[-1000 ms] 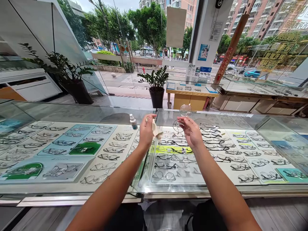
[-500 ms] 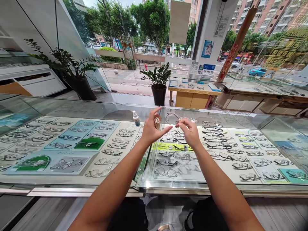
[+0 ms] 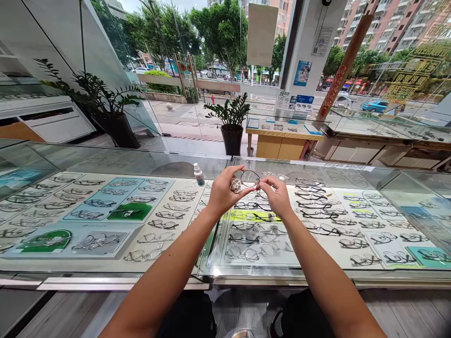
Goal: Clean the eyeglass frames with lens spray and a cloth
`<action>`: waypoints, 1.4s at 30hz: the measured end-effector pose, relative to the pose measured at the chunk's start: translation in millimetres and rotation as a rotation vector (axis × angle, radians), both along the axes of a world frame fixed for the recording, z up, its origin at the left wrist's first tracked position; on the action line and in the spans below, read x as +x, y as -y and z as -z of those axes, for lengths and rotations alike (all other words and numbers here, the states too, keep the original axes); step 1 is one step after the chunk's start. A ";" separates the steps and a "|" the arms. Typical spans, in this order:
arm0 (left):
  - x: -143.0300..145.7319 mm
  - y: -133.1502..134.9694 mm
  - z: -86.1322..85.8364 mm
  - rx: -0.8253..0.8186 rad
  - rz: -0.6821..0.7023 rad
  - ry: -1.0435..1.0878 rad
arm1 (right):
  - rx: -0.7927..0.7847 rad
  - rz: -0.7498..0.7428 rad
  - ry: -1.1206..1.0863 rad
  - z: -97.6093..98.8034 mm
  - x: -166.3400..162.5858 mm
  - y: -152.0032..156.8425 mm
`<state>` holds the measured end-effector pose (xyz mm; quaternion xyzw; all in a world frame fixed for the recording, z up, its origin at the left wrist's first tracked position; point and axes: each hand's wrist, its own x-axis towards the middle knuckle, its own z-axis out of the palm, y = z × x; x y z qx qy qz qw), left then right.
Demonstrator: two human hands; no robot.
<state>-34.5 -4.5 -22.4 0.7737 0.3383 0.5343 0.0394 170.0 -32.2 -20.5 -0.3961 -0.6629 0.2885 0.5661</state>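
Over the glass display counter (image 3: 105, 162), both my hands meet on one pair of thin-framed glasses (image 3: 251, 178). My right hand (image 3: 277, 195) pinches the frame from the right. With a small pale cloth (image 3: 235, 185) bunched in its fingers, my left hand (image 3: 222, 195) presses that cloth against the left lens. The glasses hang just above the counter top, near its far edge. A small white spray bottle (image 3: 199, 174) stands on the glass a little left of my left hand.
Under the glass lie rows of several glasses on white, blue, green and yellow cards (image 3: 123, 211). Potted plants (image 3: 230, 122) stand beyond the counter. A yellow table (image 3: 282, 138) and more display cases (image 3: 387, 136) fill the back right, before shop windows.
Both hands drew together. The left hand turned and brought the cloth onto the lens. The right hand tilted the glasses from upright to level and moved them left.
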 end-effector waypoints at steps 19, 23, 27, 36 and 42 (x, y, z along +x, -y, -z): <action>0.0 2.6 -0.8 -0.048 -0.155 0.239 | 0.050 0.320 -0.158 1.6 -0.8 0.7; 1.8 2.0 -1.0 -0.076 -0.145 0.383 | -0.057 0.282 -0.256 4.4 -0.7 -5.1; 4.1 1.2 -0.7 -0.082 -0.129 0.432 | -0.077 0.238 -0.297 5.4 -1.4 -7.3; 1.6 -4.1 3.5 -0.091 -0.165 0.396 | -0.162 0.136 -0.414 3.4 -3.3 -6.3; -1.6 -13.1 7.8 -0.073 -0.217 0.337 | -0.300 -0.029 -0.586 8.7 -0.2 -14.1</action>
